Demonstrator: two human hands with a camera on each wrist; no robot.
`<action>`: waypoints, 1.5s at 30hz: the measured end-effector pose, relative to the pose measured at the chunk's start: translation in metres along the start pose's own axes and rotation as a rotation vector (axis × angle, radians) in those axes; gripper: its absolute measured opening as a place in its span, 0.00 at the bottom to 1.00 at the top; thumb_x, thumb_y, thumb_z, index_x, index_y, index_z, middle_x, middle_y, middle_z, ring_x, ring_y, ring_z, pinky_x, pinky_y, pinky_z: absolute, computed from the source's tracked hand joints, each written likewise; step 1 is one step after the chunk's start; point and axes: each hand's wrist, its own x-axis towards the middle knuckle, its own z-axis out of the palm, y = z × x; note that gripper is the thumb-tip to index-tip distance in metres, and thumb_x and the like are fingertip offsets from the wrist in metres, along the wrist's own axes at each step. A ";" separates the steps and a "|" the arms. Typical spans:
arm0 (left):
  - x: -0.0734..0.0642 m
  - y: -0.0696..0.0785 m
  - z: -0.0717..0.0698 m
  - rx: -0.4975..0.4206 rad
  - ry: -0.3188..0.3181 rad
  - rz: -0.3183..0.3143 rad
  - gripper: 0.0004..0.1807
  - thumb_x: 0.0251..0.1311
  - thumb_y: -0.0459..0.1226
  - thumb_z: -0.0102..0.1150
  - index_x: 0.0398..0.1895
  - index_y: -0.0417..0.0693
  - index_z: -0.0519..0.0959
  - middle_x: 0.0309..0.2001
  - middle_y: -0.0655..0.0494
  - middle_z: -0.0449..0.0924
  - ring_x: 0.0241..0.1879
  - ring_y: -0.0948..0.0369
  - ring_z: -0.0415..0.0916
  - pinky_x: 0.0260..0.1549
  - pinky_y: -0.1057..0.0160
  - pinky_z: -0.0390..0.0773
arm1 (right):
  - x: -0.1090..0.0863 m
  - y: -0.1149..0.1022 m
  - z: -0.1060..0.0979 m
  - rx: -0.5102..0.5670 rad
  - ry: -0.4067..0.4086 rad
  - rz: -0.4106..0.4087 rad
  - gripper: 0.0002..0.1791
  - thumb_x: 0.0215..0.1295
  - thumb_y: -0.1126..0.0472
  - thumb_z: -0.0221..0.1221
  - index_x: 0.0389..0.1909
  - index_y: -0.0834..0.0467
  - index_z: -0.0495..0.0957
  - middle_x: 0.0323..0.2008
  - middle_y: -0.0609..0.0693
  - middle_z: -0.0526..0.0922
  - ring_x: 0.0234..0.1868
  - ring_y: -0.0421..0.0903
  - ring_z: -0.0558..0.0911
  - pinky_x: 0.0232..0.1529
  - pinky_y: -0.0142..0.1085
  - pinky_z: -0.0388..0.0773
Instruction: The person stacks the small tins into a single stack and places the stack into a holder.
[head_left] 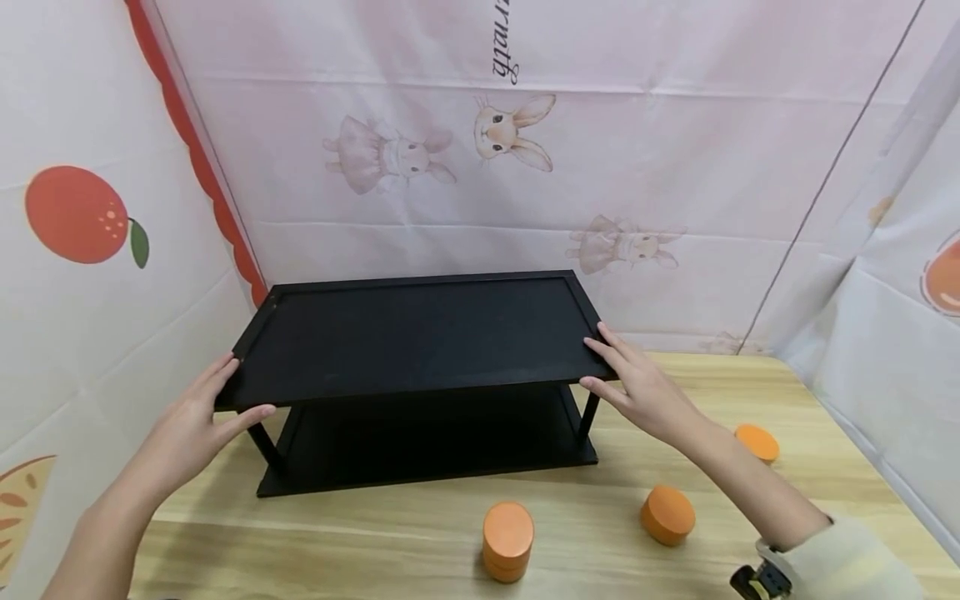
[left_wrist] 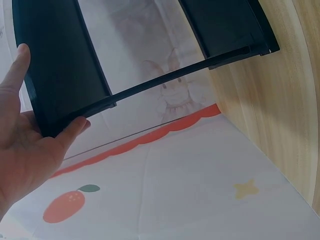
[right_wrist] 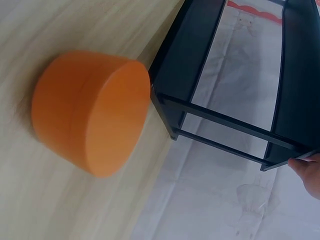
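A black two-tier rack [head_left: 420,333] stands at the back of the wooden table, its upper board above a lower board [head_left: 427,446] on thin posts. At its left front corner, my left hand [head_left: 180,437] grips the upper board, fingers along the side edge and thumb at the front. My right hand [head_left: 648,396] holds the opposite corner, fingertips over the top and thumb by the front edge. The left wrist view shows the left hand [left_wrist: 30,145] around the board's corner. Only part of the right hand [right_wrist: 311,175] shows in the right wrist view.
Orange round blocks lie in front and to the right: one [head_left: 508,533] near the front middle, one tilted [head_left: 667,515], and one [head_left: 757,442] partly behind the right forearm. Printed cloth [head_left: 420,217] hangs behind the rack and along both sides.
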 end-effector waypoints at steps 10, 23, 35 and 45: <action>0.000 0.000 0.002 -0.006 0.001 -0.002 0.48 0.58 0.50 0.58 0.67 0.28 0.46 0.67 0.31 0.42 0.63 0.34 0.42 0.52 0.32 0.50 | -0.003 0.002 0.003 0.003 0.006 -0.013 0.33 0.66 0.46 0.53 0.65 0.60 0.61 0.67 0.59 0.54 0.65 0.60 0.57 0.58 0.55 0.60; 0.000 0.002 0.000 0.014 0.013 -0.007 0.48 0.57 0.51 0.59 0.67 0.29 0.49 0.67 0.32 0.45 0.63 0.35 0.44 0.52 0.33 0.52 | -0.004 0.003 0.005 -0.004 0.035 -0.028 0.32 0.66 0.48 0.53 0.65 0.62 0.61 0.67 0.59 0.54 0.64 0.60 0.57 0.58 0.55 0.60; 0.001 0.002 -0.001 0.019 -0.006 -0.013 0.47 0.57 0.51 0.59 0.68 0.30 0.48 0.68 0.33 0.43 0.63 0.34 0.44 0.51 0.33 0.54 | -0.006 0.002 0.005 -0.001 0.046 -0.039 0.32 0.66 0.49 0.54 0.64 0.62 0.62 0.67 0.60 0.54 0.64 0.59 0.57 0.57 0.56 0.61; 0.001 0.002 -0.001 0.027 -0.018 -0.024 0.48 0.57 0.52 0.58 0.68 0.30 0.48 0.68 0.34 0.43 0.63 0.34 0.45 0.50 0.32 0.55 | -0.007 0.002 0.006 0.010 0.049 -0.033 0.32 0.66 0.49 0.53 0.65 0.62 0.61 0.67 0.59 0.54 0.65 0.59 0.57 0.57 0.56 0.61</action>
